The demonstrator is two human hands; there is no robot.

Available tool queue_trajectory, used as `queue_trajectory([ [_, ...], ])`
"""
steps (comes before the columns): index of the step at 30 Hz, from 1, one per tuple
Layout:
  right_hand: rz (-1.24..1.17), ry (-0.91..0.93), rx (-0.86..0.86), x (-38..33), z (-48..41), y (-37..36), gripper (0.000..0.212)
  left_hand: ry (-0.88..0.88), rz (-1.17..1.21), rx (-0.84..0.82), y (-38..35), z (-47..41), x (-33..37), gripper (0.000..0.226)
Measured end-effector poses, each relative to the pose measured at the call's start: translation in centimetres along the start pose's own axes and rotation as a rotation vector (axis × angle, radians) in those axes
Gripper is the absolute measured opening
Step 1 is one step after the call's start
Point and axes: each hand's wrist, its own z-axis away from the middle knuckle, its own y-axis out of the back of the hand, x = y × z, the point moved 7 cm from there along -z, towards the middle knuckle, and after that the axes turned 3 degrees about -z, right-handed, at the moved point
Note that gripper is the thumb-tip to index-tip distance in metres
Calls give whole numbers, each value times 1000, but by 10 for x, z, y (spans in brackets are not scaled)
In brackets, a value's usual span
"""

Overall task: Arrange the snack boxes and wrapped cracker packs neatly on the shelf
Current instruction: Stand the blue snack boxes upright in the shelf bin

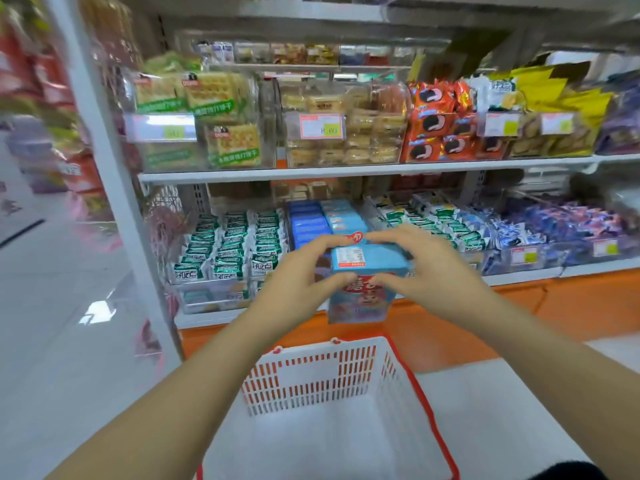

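A light blue snack box (367,261) is held between both hands in front of the lower shelf (519,277). My left hand (301,271) grips its left side, and my right hand (422,261) grips its right side and top. A second blue box (360,304) hangs just below the first, partly hidden by my fingers. Behind the hands, rows of blue snack boxes (311,223) stand in the shelf's middle bin. Green-and-white wrapped cracker packs (228,247) fill the bin to the left.
A white basket with red trim (325,379) sits below my arms and looks empty. The upper shelf (346,169) carries clear bins of crackers, cakes and orange cookie packs (436,129). More wrapped packs (436,220) lie right of the boxes. A white upright post (114,161) stands at left.
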Motion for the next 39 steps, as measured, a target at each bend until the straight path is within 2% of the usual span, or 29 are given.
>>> queue_trajectory([
  [2,-128,-72,-9,5,11,-2,65,63,124,-4,4,12,-8,35],
  [5,-306,-237,-144,29,33,-18,77,135,323,29,10,24,-18,32],
  [7,-349,-308,-204,45,46,-27,68,168,424,50,11,29,-22,31],
  [10,-438,-316,-150,54,53,-22,46,222,549,34,1,34,-29,31],
  [12,-506,-305,-60,51,53,-9,43,249,489,33,-3,36,-36,31],
  [15,-503,-243,46,42,53,12,45,307,268,8,-9,37,-49,34],
  [18,-540,-223,120,39,55,25,44,375,217,9,-15,41,-55,41],
  [21,-600,-181,166,35,56,30,46,412,231,32,-22,42,-59,36],
  [24,-615,-151,158,32,56,26,47,466,380,3,-29,43,-66,27],
  [27,-619,-137,105,30,54,17,49,526,521,-20,-36,42,-73,41],
  [29,-649,-158,77,28,50,13,49,572,597,3,-37,41,-77,45],
  [35,-741,-275,109,36,37,0,31,718,634,45,-34,43,-84,23],
  [39,-815,-417,113,50,36,-13,27,765,616,93,-34,43,-87,43],
])
